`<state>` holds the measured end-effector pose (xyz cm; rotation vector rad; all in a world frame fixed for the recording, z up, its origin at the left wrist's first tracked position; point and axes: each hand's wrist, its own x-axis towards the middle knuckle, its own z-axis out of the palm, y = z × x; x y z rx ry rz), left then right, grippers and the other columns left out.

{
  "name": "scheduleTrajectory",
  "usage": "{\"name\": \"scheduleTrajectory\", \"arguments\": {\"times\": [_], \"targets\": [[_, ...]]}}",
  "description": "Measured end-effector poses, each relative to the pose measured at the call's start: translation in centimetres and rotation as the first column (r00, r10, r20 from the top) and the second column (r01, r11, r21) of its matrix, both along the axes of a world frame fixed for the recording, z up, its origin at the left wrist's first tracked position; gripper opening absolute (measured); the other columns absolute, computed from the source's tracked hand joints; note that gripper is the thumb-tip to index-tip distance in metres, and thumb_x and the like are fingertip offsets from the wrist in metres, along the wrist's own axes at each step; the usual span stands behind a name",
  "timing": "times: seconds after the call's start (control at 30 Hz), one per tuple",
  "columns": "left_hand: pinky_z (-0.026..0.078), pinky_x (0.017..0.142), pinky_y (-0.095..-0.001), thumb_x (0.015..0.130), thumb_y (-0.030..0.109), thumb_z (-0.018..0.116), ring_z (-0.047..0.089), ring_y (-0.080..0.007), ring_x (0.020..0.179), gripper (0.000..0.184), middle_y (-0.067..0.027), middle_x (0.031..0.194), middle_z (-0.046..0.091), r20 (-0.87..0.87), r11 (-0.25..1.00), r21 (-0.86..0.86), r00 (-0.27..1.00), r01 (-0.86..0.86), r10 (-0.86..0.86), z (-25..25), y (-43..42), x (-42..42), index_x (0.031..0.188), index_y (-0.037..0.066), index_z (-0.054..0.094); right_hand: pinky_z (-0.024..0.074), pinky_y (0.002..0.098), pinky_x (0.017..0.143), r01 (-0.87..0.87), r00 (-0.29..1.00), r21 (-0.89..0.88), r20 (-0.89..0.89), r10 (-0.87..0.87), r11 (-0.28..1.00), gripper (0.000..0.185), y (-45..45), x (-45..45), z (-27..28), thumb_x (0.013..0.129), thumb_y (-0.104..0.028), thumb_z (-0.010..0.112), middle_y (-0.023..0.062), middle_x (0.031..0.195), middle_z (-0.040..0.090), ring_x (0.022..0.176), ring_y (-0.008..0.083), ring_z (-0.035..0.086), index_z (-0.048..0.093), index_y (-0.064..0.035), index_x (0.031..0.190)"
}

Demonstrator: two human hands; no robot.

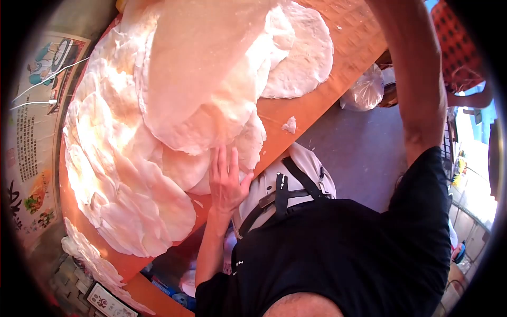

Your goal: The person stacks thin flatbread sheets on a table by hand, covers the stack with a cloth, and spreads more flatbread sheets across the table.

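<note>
My left hand lies palm down with its fingers spread, fingertips against the lower edge of a large thin flatbread sheet. That sheet rises toward the camera and covers much of the top centre. Beneath and beside it, many overlapping flatbreads spread over the left part of the orange table. A separate round flatbread rests to the right of the raised sheet. My right arm reaches up past the top edge at the right, so my right hand is out of view.
A small torn piece sits near the table edge. Beyond that edge is a clear plastic bag. A red basket stands at the upper right. On the left are a printed poster and white cables. More flatbread lies lower left.
</note>
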<state>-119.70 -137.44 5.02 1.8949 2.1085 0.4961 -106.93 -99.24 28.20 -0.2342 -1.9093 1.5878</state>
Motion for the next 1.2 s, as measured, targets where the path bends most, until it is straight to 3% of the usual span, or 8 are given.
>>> {"name": "scheduleTrajectory", "arguments": {"times": [0.1, 0.2, 0.33, 0.47, 0.63, 0.73, 0.97, 1.2], "targets": [[0.031, 0.113, -0.0544, 0.068, 0.027, 0.084, 0.037, -0.0436, 0.137, 0.088, -0.0267, 0.147, 0.039, -0.030, 0.996, -0.093, 1.000, -0.003, 0.001, -0.8, -2.0, 0.4, 0.142, 0.001, 0.044, 0.0488, 0.0261, 0.058, 0.449, 0.867, -0.323, 0.383, -0.319, 0.833, 0.022, -3.6, -0.8, -2.1, 0.084, -0.019, 0.074, 0.0013, 0.080, 0.065, 0.063, 0.0107, 0.059, 0.071, -0.0025, 0.099], [0.030, 0.115, -0.0546, 0.069, 0.027, 0.082, 0.038, -0.0427, 0.137, 0.084, -0.0260, 0.147, 0.041, -0.023, 0.997, -0.053, 0.998, -0.063, 0.062, -2.5, -3.2, 0.2, 0.141, 0.001, 0.046, 0.0538, 0.0316, 0.069, 0.305, 0.557, -0.146, 0.829, -0.052, 0.941, 0.061, -1.4, 4.2, -13.1, 0.088, -0.060, 0.064, 0.0049, 0.101, 0.067, 0.087, 0.0162, 0.065, 0.067, -0.0042, 0.114], [0.033, 0.111, -0.0571, 0.073, 0.022, 0.077, 0.042, -0.0432, 0.133, 0.069, -0.0273, 0.141, 0.046, -0.007, 0.999, -0.034, 1.000, 0.024, -0.025, -3.3, -3.3, -0.3, 0.133, -0.003, 0.052, 0.0503, 0.0303, 0.068, 0.524, 0.208, 0.497, 0.712, -0.670, 0.691, 0.061, 4.3, 12.5, -27.3, 0.083, -0.055, 0.071, 0.0092, 0.089, 0.068, 0.082, 0.0165, 0.065, 0.069, 0.0001, 0.110], [0.035, 0.111, -0.0564, 0.074, 0.021, 0.075, 0.045, -0.0430, 0.131, 0.063, -0.0265, 0.137, 0.049, -0.014, 0.997, -0.013, 0.997, 0.080, -0.081, -3.6, -3.1, -0.7, 0.128, -0.004, 0.055, 0.0529, 0.0307, 0.062, 0.819, 0.339, -0.052, 0.847, -0.409, 0.571, 0.052, 6.6, 13.3, -29.6, 0.080, -0.035, 0.078, 0.0131, 0.093, 0.071, 0.071, 0.0188, 0.067, 0.068, 0.0049, 0.111], [0.035, 0.111, -0.0534, 0.075, 0.026, 0.077, 0.045, -0.0425, 0.132, 0.068, -0.0246, 0.137, 0.050, 0.011, 0.996, -0.080, 0.999, 0.033, -0.032, -1.7, -2.0, -0.7, 0.132, -0.003, 0.053, 0.0493, 0.0286, 0.053, 0.742, 0.628, -0.386, 0.687, -0.365, 0.549, 0.046, 4.5, 11.2, -25.8, 0.079, -0.033, 0.080, 0.0098, 0.087, 0.071, 0.061, 0.0150, 0.064, 0.069, 0.0044, 0.104], [0.034, 0.112, -0.0536, 0.077, 0.030, 0.077, 0.044, -0.0425, 0.132, 0.070, -0.0241, 0.137, 0.050, -0.028, 0.998, -0.046, 0.998, 0.046, -0.048, -3.1, -2.8, -0.9, 0.132, -0.004, 0.052, 0.0500, 0.0276, 0.054, 0.698, 0.483, 0.042, 0.710, -0.513, 0.715, 0.046, 6.2, 10.6, -21.4, 0.077, -0.033, 0.082, 0.0086, 0.085, 0.071, 0.062, 0.0147, 0.064, 0.071, 0.0032, 0.102], [0.036, 0.110, -0.0568, 0.080, 0.029, 0.073, 0.046, -0.0449, 0.129, 0.059, -0.0268, 0.134, 0.052, -0.021, 0.999, 0.030, 1.000, 0.020, -0.020, -3.7, -4.1, -1.4, 0.125, -0.006, 0.057, 0.0450, 0.0250, 0.056, 0.401, 0.611, 0.553, 0.433, -0.663, 0.731, 0.016, 7.2, 5.9, -1.1, 0.080, -0.019, 0.075, 0.0006, 0.074, 0.064, 0.061, 0.0094, 0.056, 0.072, -0.0044, 0.088], [0.050, 0.095, -0.0471, 0.084, 0.015, 0.067, 0.061, -0.0382, 0.113, 0.033, -0.0216, 0.114, 0.064, -0.111, 0.980, 0.153, 0.988, 0.127, -0.111, -4.1, -5.0, -2.8, 0.112, -0.004, 0.063, 0.0477, 0.0266, 0.057, 0.226, 0.884, 0.406, 0.297, -0.362, 0.886, 0.016, 3.1, -4.2, 3.5, 0.084, -0.021, 0.071, 0.0015, 0.074, 0.065, 0.064, 0.0117, 0.060, 0.070, -0.0058, 0.089]]}}
